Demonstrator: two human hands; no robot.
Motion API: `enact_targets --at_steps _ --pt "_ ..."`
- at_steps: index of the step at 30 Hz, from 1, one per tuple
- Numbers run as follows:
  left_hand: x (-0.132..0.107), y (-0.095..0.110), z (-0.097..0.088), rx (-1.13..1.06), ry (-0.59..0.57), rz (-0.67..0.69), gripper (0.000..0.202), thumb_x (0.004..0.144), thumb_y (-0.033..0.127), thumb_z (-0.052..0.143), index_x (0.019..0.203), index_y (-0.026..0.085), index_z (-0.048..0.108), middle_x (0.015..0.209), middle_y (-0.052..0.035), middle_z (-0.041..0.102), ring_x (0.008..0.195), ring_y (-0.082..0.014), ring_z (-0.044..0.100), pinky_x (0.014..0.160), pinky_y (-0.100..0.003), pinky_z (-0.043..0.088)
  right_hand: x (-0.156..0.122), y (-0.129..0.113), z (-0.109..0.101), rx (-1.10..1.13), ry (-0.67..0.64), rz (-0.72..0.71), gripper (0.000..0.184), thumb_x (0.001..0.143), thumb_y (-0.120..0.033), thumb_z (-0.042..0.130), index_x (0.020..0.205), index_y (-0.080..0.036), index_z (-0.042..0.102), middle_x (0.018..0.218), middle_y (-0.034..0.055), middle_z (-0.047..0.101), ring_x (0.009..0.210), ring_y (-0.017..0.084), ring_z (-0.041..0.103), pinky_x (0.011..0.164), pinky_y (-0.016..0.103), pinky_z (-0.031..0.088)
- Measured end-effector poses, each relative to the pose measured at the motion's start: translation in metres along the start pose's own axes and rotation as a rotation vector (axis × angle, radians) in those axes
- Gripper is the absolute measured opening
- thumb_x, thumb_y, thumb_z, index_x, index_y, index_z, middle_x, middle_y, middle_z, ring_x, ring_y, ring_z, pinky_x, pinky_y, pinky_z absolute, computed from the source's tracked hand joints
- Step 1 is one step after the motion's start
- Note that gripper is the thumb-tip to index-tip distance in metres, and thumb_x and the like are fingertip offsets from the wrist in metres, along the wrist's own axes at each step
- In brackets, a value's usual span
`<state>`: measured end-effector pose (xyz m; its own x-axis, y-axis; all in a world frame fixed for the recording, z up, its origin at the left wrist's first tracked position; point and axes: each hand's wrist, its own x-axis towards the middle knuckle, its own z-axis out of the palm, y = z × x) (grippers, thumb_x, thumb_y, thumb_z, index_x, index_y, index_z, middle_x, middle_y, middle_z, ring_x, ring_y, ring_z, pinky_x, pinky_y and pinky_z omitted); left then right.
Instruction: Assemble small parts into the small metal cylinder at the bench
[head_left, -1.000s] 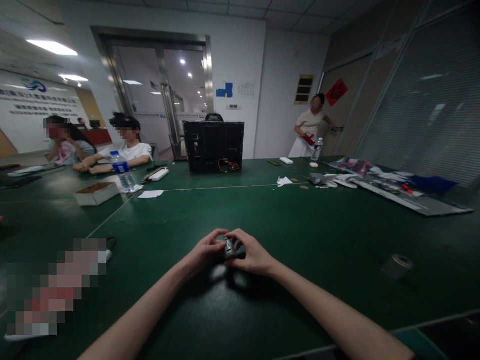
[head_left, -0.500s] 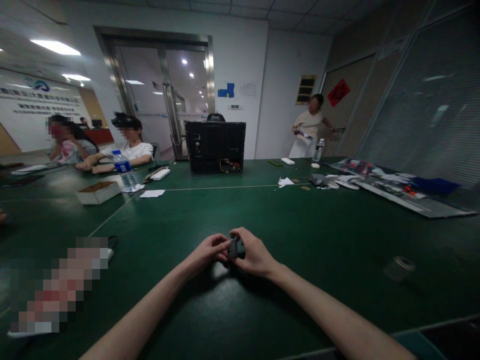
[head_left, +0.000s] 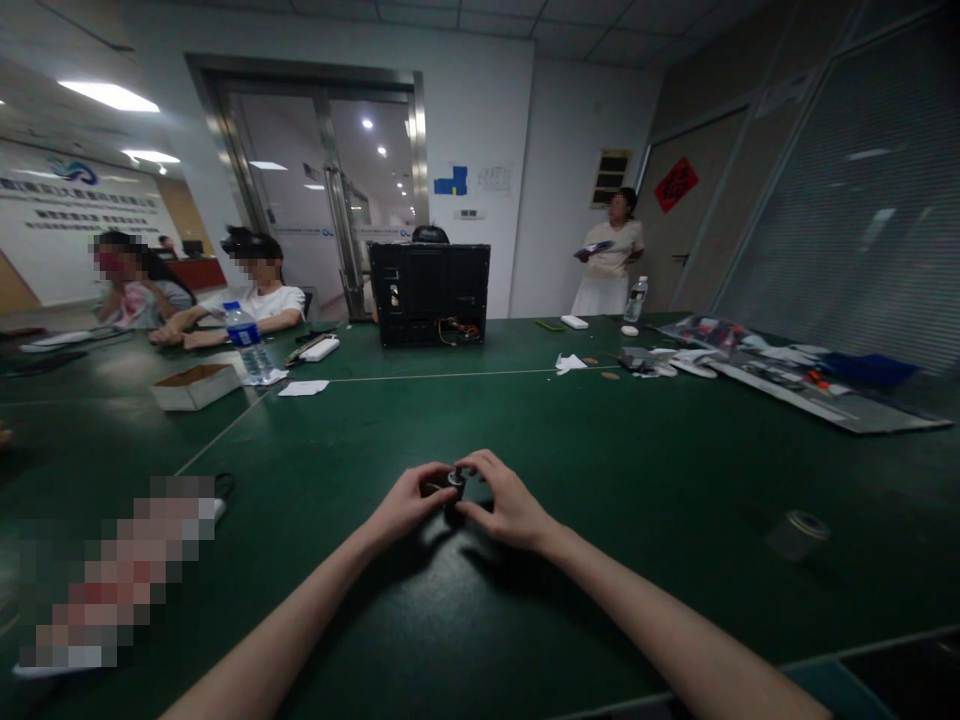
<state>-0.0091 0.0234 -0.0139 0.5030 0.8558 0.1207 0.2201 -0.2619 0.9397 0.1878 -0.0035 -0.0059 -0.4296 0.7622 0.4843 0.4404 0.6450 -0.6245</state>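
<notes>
A small dark cylinder (head_left: pixel 455 490) with a pale ring near its top and a short dark stub above it is between my hands, over the green table. My left hand (head_left: pixel 412 500) is closed on its left side, fingers and thumb curled round it. My right hand (head_left: pixel 504 500) curves round from the right. Its fingertips meet the stub at the top and its thumb is at the lower side, with a gap between palm and cylinder. Fingers partly hide the cylinder, and its exact kind cannot be made out.
On the green table (head_left: pixel 570 620), a clear roll (head_left: pixel 799 537) sits to the right. Farther off stand a black open-backed case (head_left: pixel 431 290), a water bottle (head_left: pixel 247 340) and a white box (head_left: pixel 196 388). A cluttered board (head_left: pixel 840 405) lies far right. Other people sit and stand beyond.
The dark piece has turned in my hands, so its ringed top now shows. My right hand's grip has widened round it. The standing person's arm has left the door handle.
</notes>
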Motion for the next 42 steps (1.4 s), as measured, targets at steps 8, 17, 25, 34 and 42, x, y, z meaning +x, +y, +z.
enact_targets --at_steps 8,17,25,34,42 --pt "-0.005 0.009 0.006 0.136 -0.054 0.002 0.03 0.077 0.027 0.062 0.103 0.013 0.063 0.099 -0.0087 0.068 0.09 -0.0215 0.063 0.08 -0.03 0.048 0.005 0.007 0.002 0.083 0.066 0.065 0.009 0.086 -0.02 0.053 0.087 -0.018 0.062 0.084 0.0026 0.062 0.078 0.014 0.058 0.074 0.027 0.045" --pt "-0.004 0.011 0.007 0.182 -0.033 0.012 0.026 0.073 0.022 0.065 0.097 0.013 0.063 0.094 -0.0064 0.068 0.088 -0.0192 0.063 0.082 -0.029 0.047 0.005 0.02 -0.005 -0.112 -0.069 0.164 0.01 0.082 -0.02 0.057 0.086 -0.018 0.066 0.083 0.0036 0.066 0.079 0.016 0.058 0.072 0.027 0.043" --pt "-0.006 0.008 0.006 0.246 -0.02 0.017 0.024 0.073 0.023 0.064 0.095 0.015 0.06 0.089 -0.0041 0.066 0.083 -0.0179 0.062 0.077 -0.028 0.047 0.002 0.029 -0.006 -0.218 -0.277 0.121 0.015 0.077 -0.019 0.062 0.089 -0.019 0.07 0.089 0.0046 0.067 0.088 0.018 0.058 0.081 0.029 0.041" --pt "-0.006 0.005 0.006 0.298 0.005 0.063 0.026 0.074 0.029 0.066 0.094 0.016 0.057 0.087 -0.0036 0.064 0.078 -0.0178 0.06 0.071 -0.028 0.047 0.003 0.013 -0.008 -0.054 -0.157 0.096 0.022 0.078 -0.022 0.061 0.1 -0.019 0.066 0.094 0.005 0.068 0.087 0.019 0.06 0.08 0.032 0.045" --pt "-0.007 0.006 0.008 0.351 0.011 0.109 0.024 0.075 0.027 0.062 0.094 0.017 0.051 0.087 -0.0031 0.062 0.076 -0.0164 0.059 0.068 -0.026 0.046 0.0 0.008 0.011 -0.059 -0.106 0.152 0.02 0.077 -0.031 0.067 0.093 -0.019 0.065 0.089 0.0038 0.068 0.084 0.019 0.059 0.078 0.031 0.044"
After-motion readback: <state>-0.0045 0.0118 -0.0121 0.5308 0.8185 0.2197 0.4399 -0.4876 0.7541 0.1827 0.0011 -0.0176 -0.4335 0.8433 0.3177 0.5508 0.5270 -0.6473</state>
